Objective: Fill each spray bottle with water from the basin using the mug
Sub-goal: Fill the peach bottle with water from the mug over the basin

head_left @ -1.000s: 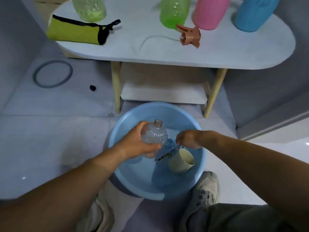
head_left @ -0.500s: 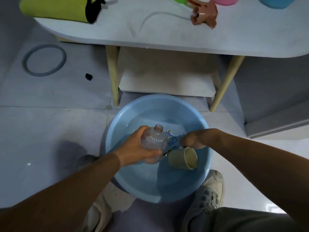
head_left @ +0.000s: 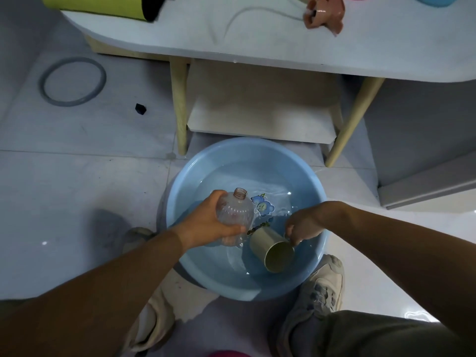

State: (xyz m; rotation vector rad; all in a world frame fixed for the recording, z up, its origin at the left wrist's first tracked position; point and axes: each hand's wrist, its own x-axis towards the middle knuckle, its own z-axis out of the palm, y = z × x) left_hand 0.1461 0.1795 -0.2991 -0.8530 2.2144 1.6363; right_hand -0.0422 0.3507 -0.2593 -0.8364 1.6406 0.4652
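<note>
A round blue basin (head_left: 180, 202) with water stands on the floor between my feet. My left hand (head_left: 206, 222) grips a clear uncapped spray bottle (head_left: 235, 212) over the basin's left side, its neck pointing up and away. My right hand (head_left: 301, 228) holds the handle of a pale green mug (head_left: 270, 249), which lies tipped on its side in the water with its mouth toward me. A brown trigger sprayer head (head_left: 324, 14) with a thin tube lies on the white table (head_left: 257, 52) above.
The table's wooden legs (head_left: 179, 109) and low shelf (head_left: 262, 117) stand just behind the basin. A grey ring (head_left: 73, 82) and a small black piece (head_left: 140, 109) lie on the tiled floor at left. A yellow-green pouch (head_left: 103, 6) sits on the table's left end. My shoes (head_left: 322, 284) flank the basin.
My right hand has tipped the mug lower into the water, mouth swinging toward me. The bottle stays in my left hand. My view has dropped toward the basin.
</note>
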